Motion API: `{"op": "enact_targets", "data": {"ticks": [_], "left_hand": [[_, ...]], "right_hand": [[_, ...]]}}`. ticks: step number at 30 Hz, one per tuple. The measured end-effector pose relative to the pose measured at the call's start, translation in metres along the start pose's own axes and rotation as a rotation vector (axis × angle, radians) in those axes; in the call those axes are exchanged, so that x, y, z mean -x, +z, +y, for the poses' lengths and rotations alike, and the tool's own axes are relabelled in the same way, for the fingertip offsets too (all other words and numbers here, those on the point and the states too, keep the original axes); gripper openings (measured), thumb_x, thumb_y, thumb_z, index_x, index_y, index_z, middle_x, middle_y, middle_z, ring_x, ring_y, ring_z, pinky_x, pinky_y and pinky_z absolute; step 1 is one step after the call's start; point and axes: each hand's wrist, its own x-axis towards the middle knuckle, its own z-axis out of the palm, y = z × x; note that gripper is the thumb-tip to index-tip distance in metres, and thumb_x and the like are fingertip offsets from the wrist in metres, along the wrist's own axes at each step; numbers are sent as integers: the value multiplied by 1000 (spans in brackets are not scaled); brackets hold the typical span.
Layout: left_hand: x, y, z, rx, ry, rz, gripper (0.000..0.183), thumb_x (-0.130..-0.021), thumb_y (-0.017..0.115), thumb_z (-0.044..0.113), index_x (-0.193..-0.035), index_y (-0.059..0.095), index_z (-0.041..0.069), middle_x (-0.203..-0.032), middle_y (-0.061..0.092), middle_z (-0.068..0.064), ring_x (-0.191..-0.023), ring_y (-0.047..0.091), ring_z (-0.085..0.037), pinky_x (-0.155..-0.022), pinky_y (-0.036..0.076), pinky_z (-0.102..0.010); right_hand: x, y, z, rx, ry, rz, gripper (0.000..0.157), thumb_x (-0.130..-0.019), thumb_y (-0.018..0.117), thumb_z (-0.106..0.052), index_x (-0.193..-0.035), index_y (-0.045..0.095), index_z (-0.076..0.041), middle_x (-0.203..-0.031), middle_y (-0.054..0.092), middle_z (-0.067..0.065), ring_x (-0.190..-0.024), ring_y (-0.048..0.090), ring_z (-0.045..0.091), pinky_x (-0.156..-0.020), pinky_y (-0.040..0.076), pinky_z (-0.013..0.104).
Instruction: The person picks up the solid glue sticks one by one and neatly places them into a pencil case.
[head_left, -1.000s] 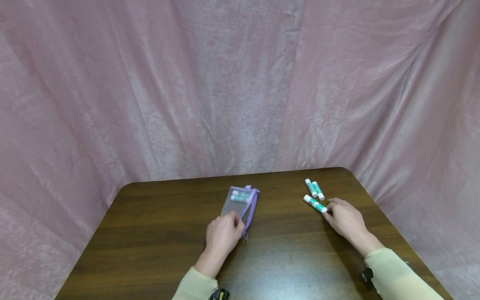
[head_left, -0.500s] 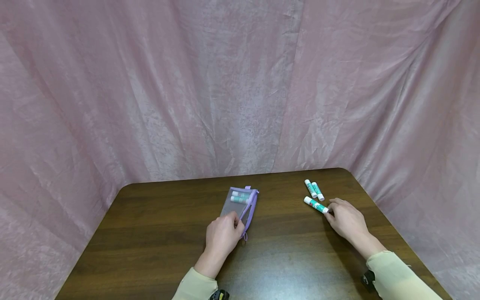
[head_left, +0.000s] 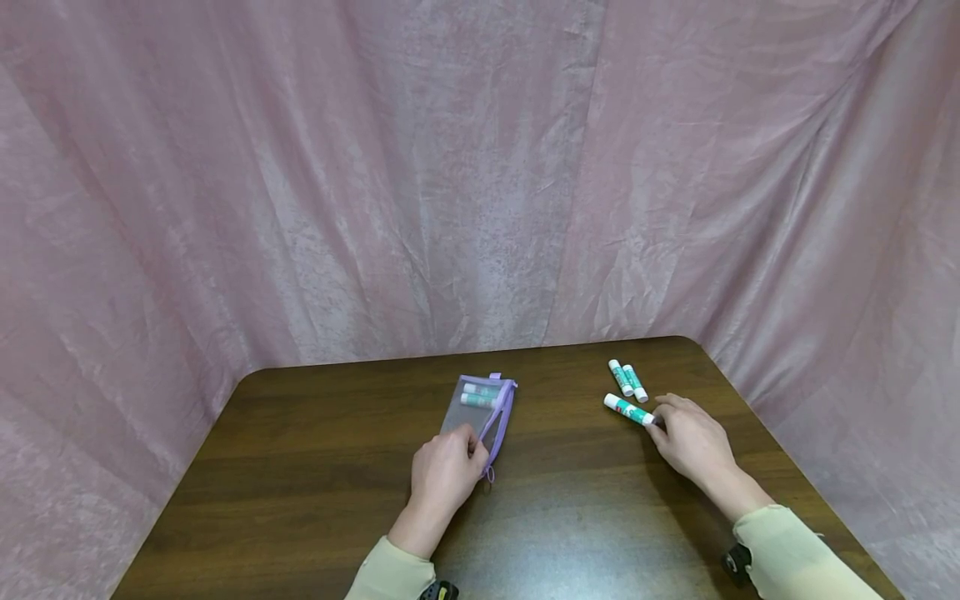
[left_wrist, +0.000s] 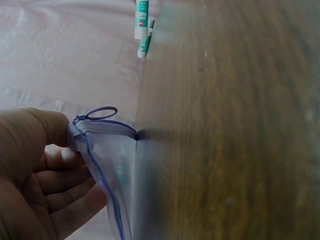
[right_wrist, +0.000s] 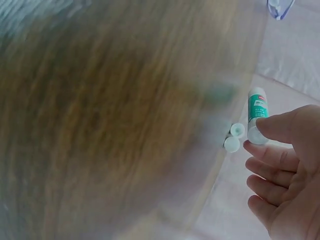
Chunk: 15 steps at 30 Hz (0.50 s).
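Observation:
My left hand (head_left: 447, 467) pinches the near end of a purple-edged mesh zipper pouch (head_left: 459, 414), by its zipper pull in the left wrist view. Two glue sticks (head_left: 479, 400) show through the mesh at the pouch's far end, and its zipped side gapes. On the right, my right hand (head_left: 692, 435) holds the white end of a green-and-white glue stick (head_left: 628, 409) between thumb and index finger. The right wrist view shows that glue stick (right_wrist: 258, 107) close over the table, with the other fingers loosely bent.
Two more glue sticks (head_left: 628, 381) lie side by side just beyond the held one. The brown wooden table (head_left: 315, 467) has rounded far corners, and a pink curtain (head_left: 420, 183) hangs behind it.
The held glue stick has shifted very slightly left at its far end and lies a little flatter in view. Both hands and the pouch stay almost where they were.

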Motion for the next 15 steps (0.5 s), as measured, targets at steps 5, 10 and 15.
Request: {"op": "enact_targets", "data": {"ticks": [5, 10, 15], "left_hand": [[0, 0, 0, -2, 1, -2, 28, -92, 76, 14, -72, 57, 20, -58, 48, 11, -50, 41, -9, -49, 37, -34], [0, 0, 0, -2, 1, 1, 27, -91, 76, 14, -73, 57, 20, -58, 48, 11, -49, 41, -9, -48, 37, -34], [0, 0, 0, -6, 7, 10, 27, -91, 76, 14, -72, 57, 20, -58, 48, 11, -49, 40, -9, -48, 37, -33]], "right_hand": [[0, -2, -4, -5, -3, 10, 13, -95, 83, -14, -93, 75, -5, -135, 71, 23, -131, 63, 47, -102, 52, 62], [-1, -4, -8, -5, -21, 29, 14, -95, 83, -15, -92, 74, -5, -135, 71, 23, -131, 63, 47, -104, 51, 62], [-2, -5, -11, -8, -50, 60, 14, -94, 84, -14, -96, 75, -3, -132, 72, 22, -128, 65, 45, -103, 52, 61]]}}
